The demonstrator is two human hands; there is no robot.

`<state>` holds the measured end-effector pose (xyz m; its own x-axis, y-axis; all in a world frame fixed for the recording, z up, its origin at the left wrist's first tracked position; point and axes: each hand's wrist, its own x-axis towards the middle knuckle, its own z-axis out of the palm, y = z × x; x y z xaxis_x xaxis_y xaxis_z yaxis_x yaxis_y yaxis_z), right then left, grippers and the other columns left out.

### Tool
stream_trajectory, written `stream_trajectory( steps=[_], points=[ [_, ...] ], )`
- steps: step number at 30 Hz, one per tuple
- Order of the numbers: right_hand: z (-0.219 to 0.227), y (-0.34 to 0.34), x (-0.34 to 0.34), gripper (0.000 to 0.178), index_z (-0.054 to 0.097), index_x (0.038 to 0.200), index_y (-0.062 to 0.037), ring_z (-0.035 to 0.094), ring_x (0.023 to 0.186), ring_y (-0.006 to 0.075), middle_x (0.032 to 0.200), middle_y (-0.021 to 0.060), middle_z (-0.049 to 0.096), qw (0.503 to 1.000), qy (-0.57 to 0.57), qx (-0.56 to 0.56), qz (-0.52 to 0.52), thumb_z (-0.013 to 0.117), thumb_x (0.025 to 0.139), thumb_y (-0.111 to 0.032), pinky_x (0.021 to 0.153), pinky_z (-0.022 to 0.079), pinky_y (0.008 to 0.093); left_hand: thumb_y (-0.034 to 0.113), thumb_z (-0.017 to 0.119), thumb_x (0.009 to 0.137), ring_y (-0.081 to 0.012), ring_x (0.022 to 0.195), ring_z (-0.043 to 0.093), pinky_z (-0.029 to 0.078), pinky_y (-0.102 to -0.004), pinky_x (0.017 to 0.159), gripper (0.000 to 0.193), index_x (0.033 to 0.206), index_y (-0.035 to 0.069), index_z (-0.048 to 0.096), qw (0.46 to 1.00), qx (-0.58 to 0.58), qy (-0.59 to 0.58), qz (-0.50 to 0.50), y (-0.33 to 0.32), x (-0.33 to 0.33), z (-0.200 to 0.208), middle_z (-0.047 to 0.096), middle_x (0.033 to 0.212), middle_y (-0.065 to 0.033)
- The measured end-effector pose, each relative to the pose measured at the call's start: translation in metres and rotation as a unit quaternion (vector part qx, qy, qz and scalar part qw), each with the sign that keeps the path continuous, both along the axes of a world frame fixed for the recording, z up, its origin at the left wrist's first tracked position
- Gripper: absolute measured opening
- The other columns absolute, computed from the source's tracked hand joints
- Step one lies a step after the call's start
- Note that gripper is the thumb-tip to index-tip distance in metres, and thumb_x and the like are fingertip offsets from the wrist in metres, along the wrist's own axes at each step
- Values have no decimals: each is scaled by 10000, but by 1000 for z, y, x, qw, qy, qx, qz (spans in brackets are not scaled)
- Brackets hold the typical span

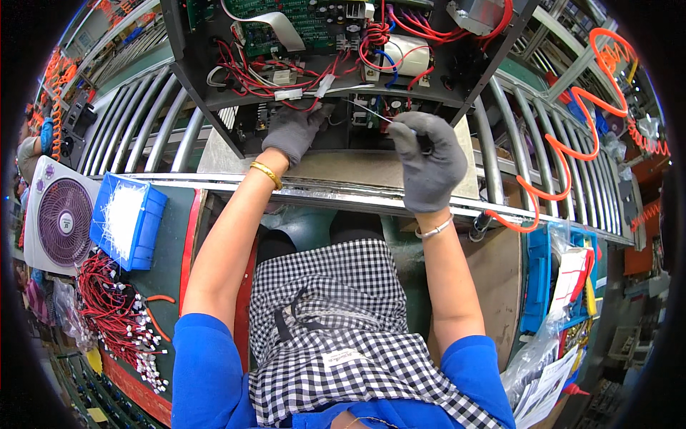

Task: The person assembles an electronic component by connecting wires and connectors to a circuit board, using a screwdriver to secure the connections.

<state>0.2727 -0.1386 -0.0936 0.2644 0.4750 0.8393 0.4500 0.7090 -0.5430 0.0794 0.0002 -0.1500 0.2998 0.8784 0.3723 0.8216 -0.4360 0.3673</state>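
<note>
Grey gloves cover both my hands. My right hand is at the front right of an open dark metal cabinet, its thumb and forefinger pinching a thin white cable tie. The tie slants up and left from those fingertips into the cabinet. My left hand reaches in under the cabinet's middle edge with curled fingers, close below red wires with white connectors; what its fingertips hold is hidden. Above sit a green circuit board, a grey ribbon cable and a white cylinder.
The cabinet stands on a roller conveyor. At left are a blue bin of white cable ties, a fan and a pile of red wire harnesses. An orange coiled hose and a blue tray are at right.
</note>
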Motion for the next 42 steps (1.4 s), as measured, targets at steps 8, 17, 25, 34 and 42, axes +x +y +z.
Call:
stream_trajectory(
  steps=[8,17,25,34,42],
  points=[
    [-22,38,-5,196,660,900,-44,596,635,125,757,47,649,996,-81,20,-28,820,804,-100,605,494,256,689,458,922,-405,978,656,505,-488,856,627,1082,141,718,999,-40,-8,-9,2,4,7,700,1035,-210],
    [-24,52,-14,190,685,914,-41,603,644,101,738,42,660,995,37,-89,0,802,839,-171,618,500,243,604,522,915,-313,929,661,472,-402,893,481,947,184,753,958,-266,79,-69,4,-4,47,728,1007,-79],
    [-27,48,-21,214,697,947,-46,645,706,160,828,86,690,980,-110,-133,-99,817,808,-154,676,524,273,596,563,891,-281,963,656,475,-354,880,501,1032,154,752,946,-279,7,-163,1,-6,69,728,1040,-83],
    [-24,52,-22,222,697,946,-64,670,702,216,820,96,688,967,-165,-141,-133,805,812,-204,659,531,307,484,469,951,-423,1027,628,494,-477,895,476,1125,96,683,988,-105,-100,-55,-10,11,19,670,1102,-246],
    [-21,46,-29,223,699,976,-70,674,688,228,812,105,693,957,-151,-219,-117,773,847,-236,646,526,307,389,549,933,-455,929,631,490,-495,818,404,1057,29,685,973,-90,-211,32,-41,12,6,682,961,-250]
  ],
)
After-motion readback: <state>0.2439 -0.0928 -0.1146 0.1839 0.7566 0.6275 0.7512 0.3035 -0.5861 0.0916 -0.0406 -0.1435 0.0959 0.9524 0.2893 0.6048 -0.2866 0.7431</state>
